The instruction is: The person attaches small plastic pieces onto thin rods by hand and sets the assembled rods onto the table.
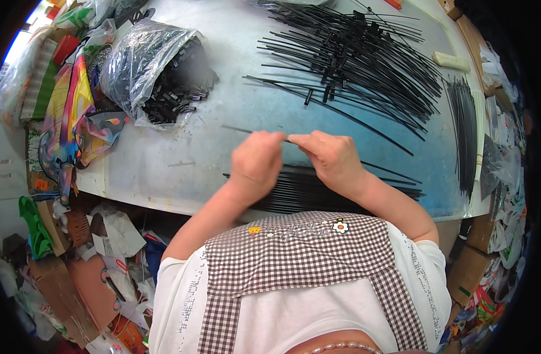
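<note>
Two hands, the left hand (255, 160) and the right hand (331, 158), pinch one thin black rod (238, 129) between them. Beyond them lie two loose heaps of rods (365, 65), uncountable, and one clear bag of black clips (155, 71) up-left.

The desk (182, 159) has a worn, pale blue-grey top. A spread heap of thin black rods (365, 65) lies across its far middle. A neater bundle of black rods (317, 192) lies at the near edge. A further black bundle (465, 130) lies along the right side. A clear plastic bag of small black parts (158, 71) rests at far left. A pale flat block (453, 61) lies far right.
</note>
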The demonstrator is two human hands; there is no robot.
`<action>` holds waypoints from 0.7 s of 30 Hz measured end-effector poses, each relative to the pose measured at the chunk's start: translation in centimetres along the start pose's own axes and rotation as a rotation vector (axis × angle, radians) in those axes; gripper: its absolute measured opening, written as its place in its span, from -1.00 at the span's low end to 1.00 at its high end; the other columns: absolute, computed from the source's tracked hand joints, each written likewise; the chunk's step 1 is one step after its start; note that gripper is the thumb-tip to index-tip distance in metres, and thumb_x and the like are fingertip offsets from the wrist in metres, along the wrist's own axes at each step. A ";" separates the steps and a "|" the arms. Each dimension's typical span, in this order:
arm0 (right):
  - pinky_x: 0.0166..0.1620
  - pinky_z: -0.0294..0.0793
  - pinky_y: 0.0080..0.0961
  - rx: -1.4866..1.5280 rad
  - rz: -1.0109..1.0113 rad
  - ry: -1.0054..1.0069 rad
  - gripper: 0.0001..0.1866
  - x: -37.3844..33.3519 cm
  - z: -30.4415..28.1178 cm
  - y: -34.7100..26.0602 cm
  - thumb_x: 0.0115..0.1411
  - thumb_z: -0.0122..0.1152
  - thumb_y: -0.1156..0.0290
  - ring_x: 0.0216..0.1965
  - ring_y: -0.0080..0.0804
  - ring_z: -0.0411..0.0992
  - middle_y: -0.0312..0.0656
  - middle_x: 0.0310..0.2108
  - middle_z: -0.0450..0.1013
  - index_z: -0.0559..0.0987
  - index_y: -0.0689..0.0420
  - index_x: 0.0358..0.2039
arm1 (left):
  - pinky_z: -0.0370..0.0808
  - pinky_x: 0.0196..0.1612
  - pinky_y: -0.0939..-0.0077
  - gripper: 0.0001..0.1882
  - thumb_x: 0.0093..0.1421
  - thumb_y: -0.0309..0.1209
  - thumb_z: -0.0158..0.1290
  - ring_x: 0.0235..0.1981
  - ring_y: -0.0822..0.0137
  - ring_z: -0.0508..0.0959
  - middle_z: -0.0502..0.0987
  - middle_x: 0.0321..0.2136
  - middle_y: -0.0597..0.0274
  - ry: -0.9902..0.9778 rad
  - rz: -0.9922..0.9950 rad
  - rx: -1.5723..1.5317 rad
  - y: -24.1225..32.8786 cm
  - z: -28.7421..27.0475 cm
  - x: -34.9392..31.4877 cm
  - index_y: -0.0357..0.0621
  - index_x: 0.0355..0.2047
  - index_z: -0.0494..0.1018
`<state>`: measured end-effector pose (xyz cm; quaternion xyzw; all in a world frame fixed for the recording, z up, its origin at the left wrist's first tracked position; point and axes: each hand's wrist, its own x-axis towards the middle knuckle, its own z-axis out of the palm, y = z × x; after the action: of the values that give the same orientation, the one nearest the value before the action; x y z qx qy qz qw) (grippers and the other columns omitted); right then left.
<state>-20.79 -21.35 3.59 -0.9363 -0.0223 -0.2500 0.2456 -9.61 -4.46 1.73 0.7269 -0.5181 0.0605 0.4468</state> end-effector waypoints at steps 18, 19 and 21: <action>-0.14 0.34 -0.32 -0.006 0.082 -0.551 -0.75 -3.9 -2.8 1.9 0.03 0.39 0.49 -0.24 -0.20 0.39 -0.23 -0.39 0.39 0.49 0.12 -0.30 | 0.49 -0.19 0.19 -0.76 0.17 -0.54 0.15 -0.27 0.01 0.54 0.48 -0.22 0.08 -0.036 -0.477 0.686 -13.0 -9.2 -0.2 -0.20 -0.13 0.46; -0.17 0.36 -0.31 0.003 0.060 -0.505 -0.76 -3.8 -2.8 1.9 0.04 0.38 0.51 -0.27 -0.20 0.40 -0.23 -0.41 0.39 0.49 0.13 -0.31 | 0.48 -0.20 0.22 -0.78 0.19 -0.52 0.15 -0.29 0.05 0.55 0.48 -0.24 0.08 -0.048 -0.510 0.694 -13.0 -9.2 -0.2 -0.21 -0.14 0.47; -0.24 0.40 -0.31 0.022 0.012 -0.414 -0.79 -3.6 -2.7 1.9 0.07 0.36 0.54 -0.35 -0.19 0.42 -0.23 -0.45 0.40 0.48 0.15 -0.32 | 0.48 -0.22 0.26 -0.80 0.22 -0.51 0.14 -0.31 0.11 0.54 0.49 -0.26 0.11 -0.001 -0.506 0.590 -13.0 -8.9 -0.6 -0.22 -0.15 0.47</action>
<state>-24.82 -24.02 3.05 -0.9651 -0.0694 -0.0507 0.2473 3.95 3.11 -0.90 0.9290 -0.2828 0.0945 0.2190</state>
